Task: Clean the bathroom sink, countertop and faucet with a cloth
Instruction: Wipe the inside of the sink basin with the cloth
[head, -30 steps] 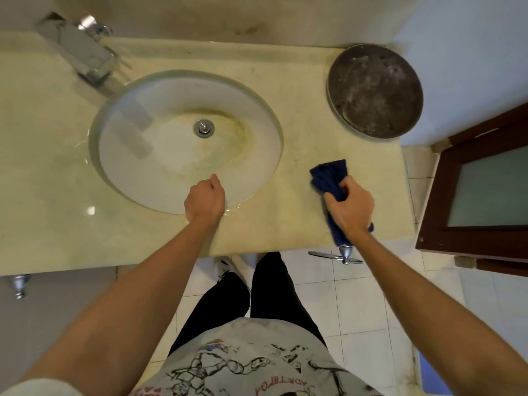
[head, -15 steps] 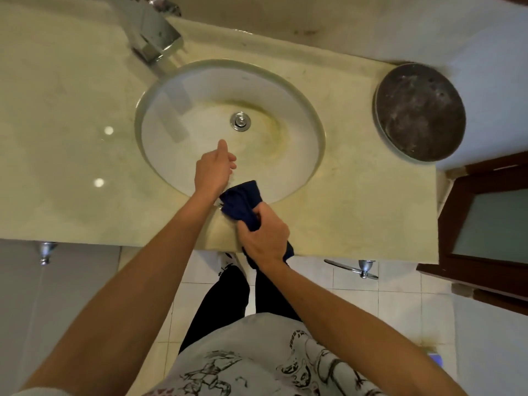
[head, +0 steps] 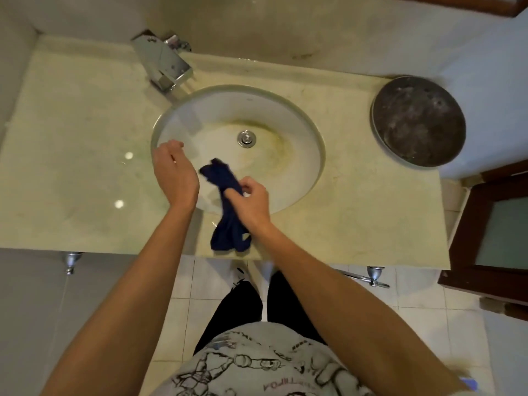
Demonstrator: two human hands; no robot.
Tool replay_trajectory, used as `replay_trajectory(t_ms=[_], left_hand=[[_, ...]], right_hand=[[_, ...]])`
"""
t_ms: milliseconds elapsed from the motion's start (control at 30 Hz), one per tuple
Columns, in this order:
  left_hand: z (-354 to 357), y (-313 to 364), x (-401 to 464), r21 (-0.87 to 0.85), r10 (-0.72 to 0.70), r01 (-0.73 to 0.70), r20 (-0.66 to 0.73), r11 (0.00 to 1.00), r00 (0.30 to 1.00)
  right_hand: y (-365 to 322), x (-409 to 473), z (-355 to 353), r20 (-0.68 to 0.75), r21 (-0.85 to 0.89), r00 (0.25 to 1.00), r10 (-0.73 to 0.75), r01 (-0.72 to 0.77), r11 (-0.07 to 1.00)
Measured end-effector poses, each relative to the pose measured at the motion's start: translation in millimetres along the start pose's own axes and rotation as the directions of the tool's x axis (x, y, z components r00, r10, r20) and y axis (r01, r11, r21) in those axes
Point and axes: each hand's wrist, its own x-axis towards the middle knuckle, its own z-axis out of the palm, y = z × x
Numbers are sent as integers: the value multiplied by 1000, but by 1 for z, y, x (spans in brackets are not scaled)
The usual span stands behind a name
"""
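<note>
Cloth (head: 225, 207) — navy, crumpled, in R hand (head: 251, 202)

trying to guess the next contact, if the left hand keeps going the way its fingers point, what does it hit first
Probably the left inner wall of the sink. The left hand points up and away over the basin's left rim, toward the faucet beyond. Its height above the bowl is unclear, so it may pass over the rim instead.

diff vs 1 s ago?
Right hand carried the blue cloth from the right countertop over the sink front. Left hand left the front rim for the left rim, open. Cloth remains gripped; faucet and dark round pan unmoved.
</note>
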Motion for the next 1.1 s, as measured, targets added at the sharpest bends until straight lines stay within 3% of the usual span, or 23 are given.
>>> replay_trajectory(t_ms=[133,200,267,400,533,600,700,800,900,967,1100], left_hand=[[30,-8,-34,31,33,-39,184,999,982],[45,-19,-54,72,6,-29,296,997,955],[53,-30,-67,86,-30,4,313,996,949],[57,-40,-74,59,-12,2,165,998,986],[61,-39,-76,116,10,-29,168,993,986],[62,-39,-76,136,9,-32,169,990,986],[63,-36,-78,180,-18,-12,164,984,986],[62,-35,-79,175,-21,-5,151,985,988],[59,-35,-77,155,-45,24,132,988,990],[58,-35,-77,148,-51,33,118,988,992],[60,-34,-78,207,-46,20,122,978,992]], right_hand=[[3,21,-117,-273,156,960,59,-16,988],[-4,36,-174,-404,99,915,9,34,994],[-12,52,-220,-445,-51,891,-87,72,996],[-13,83,-265,-338,-416,912,-234,78,906],[19,101,-240,-180,-680,968,-173,4,733],[27,94,-212,-154,-714,972,-179,16,700],[32,64,-161,-95,-696,970,-222,94,712],[29,29,-102,64,-628,983,-174,176,758],[23,21,-66,174,-434,980,-99,166,885],[13,31,-71,98,-224,994,-40,61,973],[-19,74,-119,-115,52,993,27,-21,998]])
